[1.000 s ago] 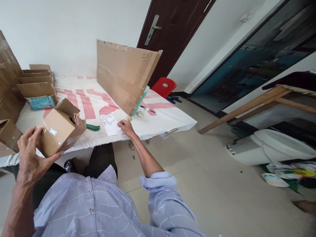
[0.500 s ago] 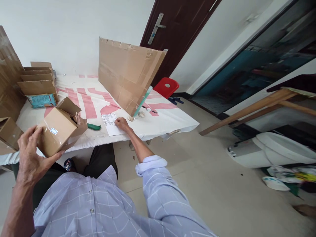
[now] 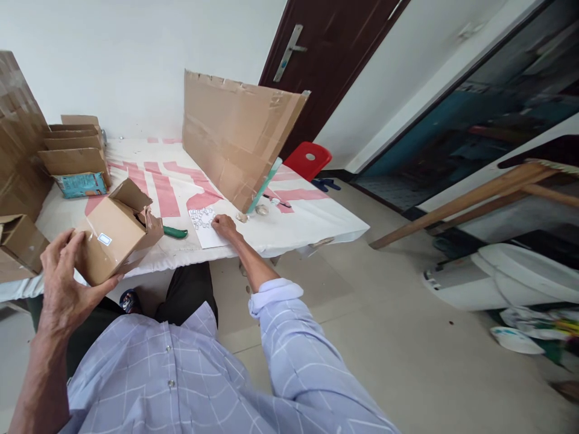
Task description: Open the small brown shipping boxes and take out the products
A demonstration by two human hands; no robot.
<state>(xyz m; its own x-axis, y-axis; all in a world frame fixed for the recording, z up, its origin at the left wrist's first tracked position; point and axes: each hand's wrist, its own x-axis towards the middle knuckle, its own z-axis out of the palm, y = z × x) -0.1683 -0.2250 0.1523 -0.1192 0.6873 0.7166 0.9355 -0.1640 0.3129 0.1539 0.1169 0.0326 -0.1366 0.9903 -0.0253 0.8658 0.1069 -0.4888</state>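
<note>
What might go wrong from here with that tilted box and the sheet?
The box tilts at the front edge of the table; it could slip if the left hand loosens. The right hand might drag the white sheet. The green item beside the box could get knocked.

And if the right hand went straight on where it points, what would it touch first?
Probably the white sheet, at the small outlined shapes just ahead of the right hand. Its height is hard to tell, so it might pass over them.
</note>
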